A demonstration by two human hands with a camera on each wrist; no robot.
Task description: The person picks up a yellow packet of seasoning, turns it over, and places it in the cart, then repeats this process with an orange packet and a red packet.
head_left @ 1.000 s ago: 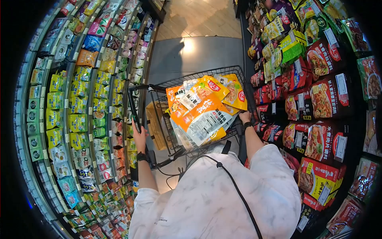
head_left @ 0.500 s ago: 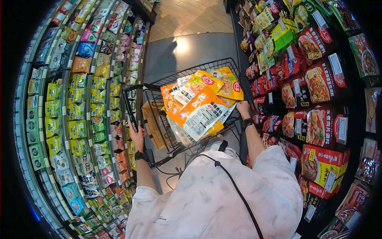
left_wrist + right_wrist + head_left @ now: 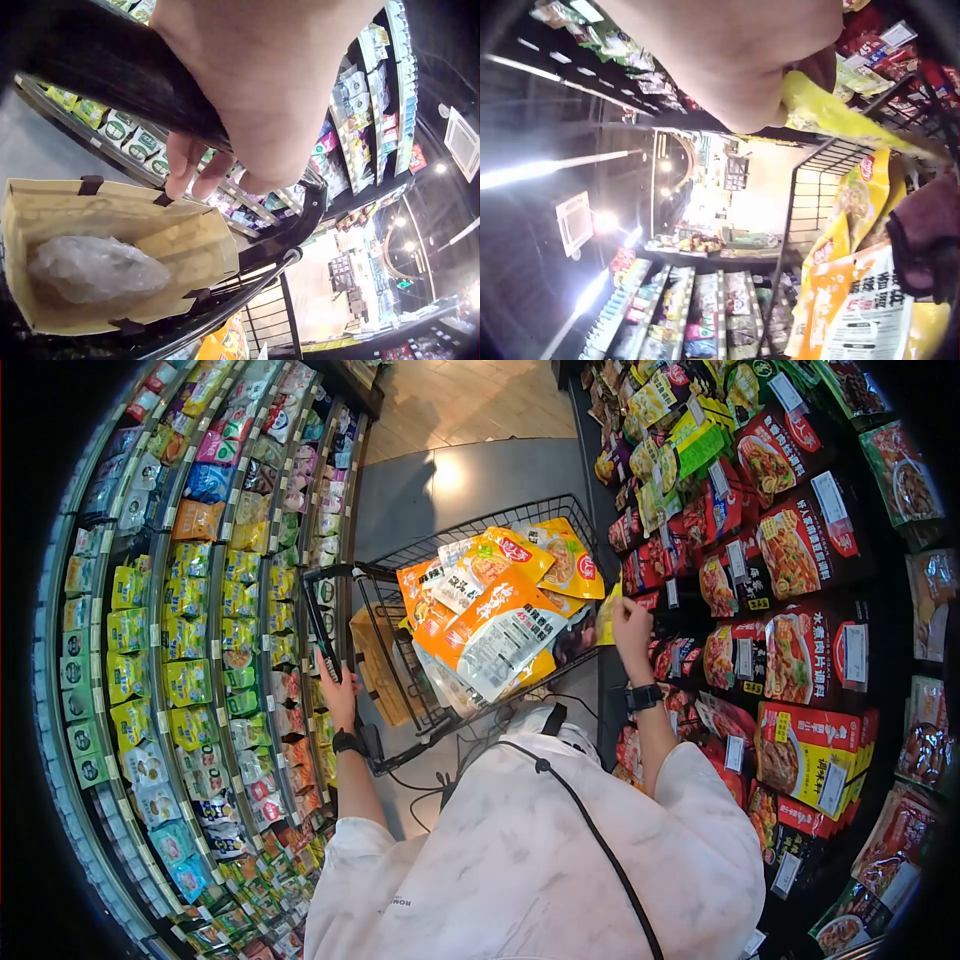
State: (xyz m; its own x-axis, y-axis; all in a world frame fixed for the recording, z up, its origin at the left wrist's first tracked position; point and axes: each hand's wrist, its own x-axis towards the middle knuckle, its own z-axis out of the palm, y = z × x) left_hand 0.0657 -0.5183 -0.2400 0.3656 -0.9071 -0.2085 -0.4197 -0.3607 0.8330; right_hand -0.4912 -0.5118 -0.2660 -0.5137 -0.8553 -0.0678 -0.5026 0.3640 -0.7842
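The left hand grips the black handle bar at the left end of the cart; in the left wrist view that hand has its fingers curled round the bar. By the cart's right rim, the right hand pinches a yellow packet. The right wrist view shows the packet hanging below the right hand, over the basket's edge. Orange, white and yellow packets lie heaped in the wire basket, a large orange-and-white one on top.
A brown paper bag, with clear plastic inside, stands at the cart's left. Packed shelves line the left side, hanging packets the right. A dark reddish item lies at the basket's right.
The right hand has come off the cart's right rim area, where it was gripping, and now holds up a yellow packet. The left hand stays on the handle. Cart and shelves have shifted slightly in view.
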